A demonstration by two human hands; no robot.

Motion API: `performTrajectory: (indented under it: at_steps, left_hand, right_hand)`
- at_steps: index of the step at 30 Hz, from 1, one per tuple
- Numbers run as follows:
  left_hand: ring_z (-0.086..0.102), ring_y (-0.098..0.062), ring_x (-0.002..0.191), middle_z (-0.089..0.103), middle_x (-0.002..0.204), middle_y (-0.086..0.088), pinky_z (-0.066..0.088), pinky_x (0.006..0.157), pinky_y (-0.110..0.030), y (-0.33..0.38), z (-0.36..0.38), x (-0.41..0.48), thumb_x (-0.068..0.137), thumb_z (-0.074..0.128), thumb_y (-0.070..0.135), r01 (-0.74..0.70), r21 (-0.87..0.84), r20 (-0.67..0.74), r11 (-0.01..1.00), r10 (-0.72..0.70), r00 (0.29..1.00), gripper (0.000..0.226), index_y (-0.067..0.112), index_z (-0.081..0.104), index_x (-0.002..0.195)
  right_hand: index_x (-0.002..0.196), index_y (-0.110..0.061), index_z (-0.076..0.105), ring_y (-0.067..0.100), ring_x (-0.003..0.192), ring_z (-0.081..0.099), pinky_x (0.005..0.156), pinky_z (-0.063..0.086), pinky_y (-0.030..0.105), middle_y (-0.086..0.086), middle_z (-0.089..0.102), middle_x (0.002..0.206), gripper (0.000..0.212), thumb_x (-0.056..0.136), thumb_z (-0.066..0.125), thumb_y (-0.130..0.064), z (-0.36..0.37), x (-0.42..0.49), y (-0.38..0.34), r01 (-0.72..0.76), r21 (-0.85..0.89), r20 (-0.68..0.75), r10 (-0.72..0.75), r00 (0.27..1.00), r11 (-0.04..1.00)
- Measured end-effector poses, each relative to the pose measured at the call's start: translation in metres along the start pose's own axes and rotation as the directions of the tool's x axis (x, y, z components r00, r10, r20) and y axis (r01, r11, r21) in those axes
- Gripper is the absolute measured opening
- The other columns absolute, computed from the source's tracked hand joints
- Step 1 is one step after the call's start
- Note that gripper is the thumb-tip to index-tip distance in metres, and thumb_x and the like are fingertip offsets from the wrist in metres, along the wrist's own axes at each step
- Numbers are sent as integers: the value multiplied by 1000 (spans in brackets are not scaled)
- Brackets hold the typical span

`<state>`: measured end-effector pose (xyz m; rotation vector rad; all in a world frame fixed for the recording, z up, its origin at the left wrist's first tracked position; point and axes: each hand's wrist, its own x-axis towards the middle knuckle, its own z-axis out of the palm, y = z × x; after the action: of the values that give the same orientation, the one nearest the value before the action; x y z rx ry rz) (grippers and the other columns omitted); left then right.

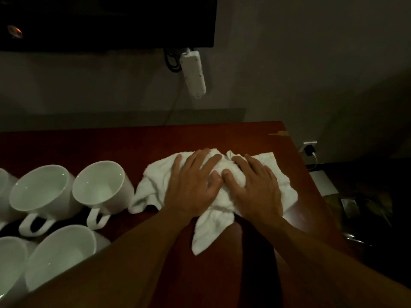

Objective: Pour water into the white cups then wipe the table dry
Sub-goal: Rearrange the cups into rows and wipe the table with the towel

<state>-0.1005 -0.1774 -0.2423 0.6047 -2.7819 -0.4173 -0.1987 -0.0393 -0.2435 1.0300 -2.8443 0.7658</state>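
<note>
A crumpled white towel (pixel 211 227) lies on the dark red-brown table (pixel 111 143), right of centre. My left hand (pixel 193 185) and my right hand (pixel 255 187) both press flat on the towel, side by side, thumbs almost touching, fingers spread. Several white cups stand at the left; the nearest one (pixel 100 185) is just left of the towel, another (pixel 42 190) beside it, and a third (pixel 60 256) in the front row, partly hidden by my left forearm. Water shows in the cups.
The table's right edge (pixel 311 185) runs close to my right hand. A white power strip (pixel 193 72) hangs on the wall below a dark screen (pixel 106 21). A wall plug (pixel 309 147) and dim objects lie beyond the right edge.
</note>
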Motion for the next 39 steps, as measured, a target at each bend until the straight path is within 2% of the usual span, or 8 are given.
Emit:
performTrajectory:
  at_steps: [7,10,14,16,22,29,34,39]
  left_hand:
    - [29,-12,146,35,159,3,13,122,-49,-12,11,84,91,9,52,-31,-5,16,1000,31,999,68,33,37,150]
    - [29,-14,146,33,160,2,12,121,-50,-13,12,110,93,10,51,-41,-12,35,999,41,999,67,31,36,151]
    - [32,-13,143,35,158,2,15,121,-49,-19,17,136,96,19,46,-37,-13,41,999,38,998,60,30,36,151]
    - [36,-14,141,40,155,2,18,120,-48,-19,21,143,96,22,45,-26,-47,14,999,27,1000,58,29,39,150]
    - [34,-15,143,37,157,0,20,119,-48,-25,31,149,99,20,50,-3,-57,52,998,6,999,61,26,34,153]
    - [24,-16,149,25,163,0,12,123,-44,-8,31,123,104,27,50,51,-13,12,999,-50,999,57,26,25,157]
    - [20,-16,150,21,165,0,10,123,-46,39,30,77,101,17,53,48,30,47,998,-49,998,61,28,23,157]
    - [19,-14,150,22,164,1,10,123,-46,85,31,6,96,10,57,-5,4,48,1000,5,999,68,28,24,156]
  right_hand:
    - [144,-38,42,10,142,33,119,23,44,-9,44,152,72,88,20,-77,10,79,12,-52,-28,-12,52,999,998]
    - [149,-37,34,13,146,26,119,22,47,-9,35,157,77,87,13,-77,14,104,22,45,-174,92,-29,995,984]
    - [147,-36,37,15,142,33,119,24,46,-6,41,154,78,85,14,-79,16,132,24,-47,-55,32,48,998,997]
    - [147,-36,36,14,142,33,119,25,46,-6,40,154,76,87,16,-78,21,143,29,1,-101,71,6,997,995]
    - [140,-35,47,17,133,46,115,31,49,-3,53,144,74,87,22,-79,19,148,29,-11,28,-20,11,1000,1000]
    - [143,-39,41,16,144,28,118,18,53,-6,40,153,64,93,20,-73,15,138,41,110,-130,91,-99,991,985]
    - [149,-37,35,19,149,22,122,10,51,-2,32,160,68,93,22,-74,-12,83,64,42,-39,87,-38,995,998]
    - [148,-41,35,16,149,19,121,11,50,-6,31,160,65,94,22,-75,-37,4,87,49,-93,89,-40,995,995]
